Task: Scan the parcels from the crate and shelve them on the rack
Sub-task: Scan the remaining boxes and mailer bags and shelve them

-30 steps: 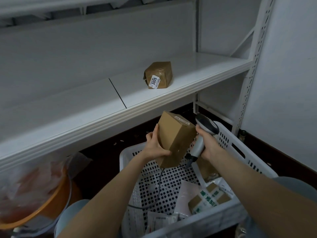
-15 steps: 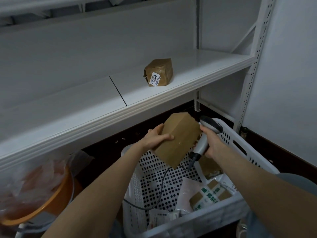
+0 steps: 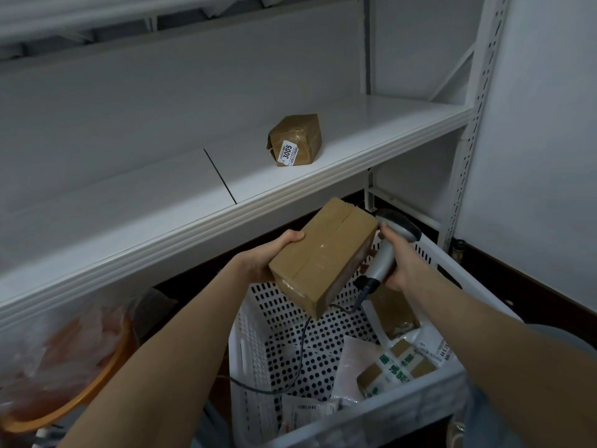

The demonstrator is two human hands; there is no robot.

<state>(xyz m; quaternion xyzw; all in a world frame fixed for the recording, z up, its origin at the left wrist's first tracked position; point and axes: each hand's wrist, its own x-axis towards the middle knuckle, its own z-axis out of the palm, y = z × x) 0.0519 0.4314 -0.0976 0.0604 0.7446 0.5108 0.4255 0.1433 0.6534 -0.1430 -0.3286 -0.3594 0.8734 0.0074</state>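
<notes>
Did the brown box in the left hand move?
Yes. The plain brown cardboard box has tipped from standing upright to lying slanted, staying over the white perforated plastic crate's far wall.

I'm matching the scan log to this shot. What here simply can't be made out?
Head view only:
- Held box: any barcode; only taped faces show, and the scanner side is turned away.
- Left hand: most fingers, behind the box.
- Shelved parcel: print under 3005, too small.
- Orange basin: contents, blurred under plastic, cut by the left edge.
</notes>
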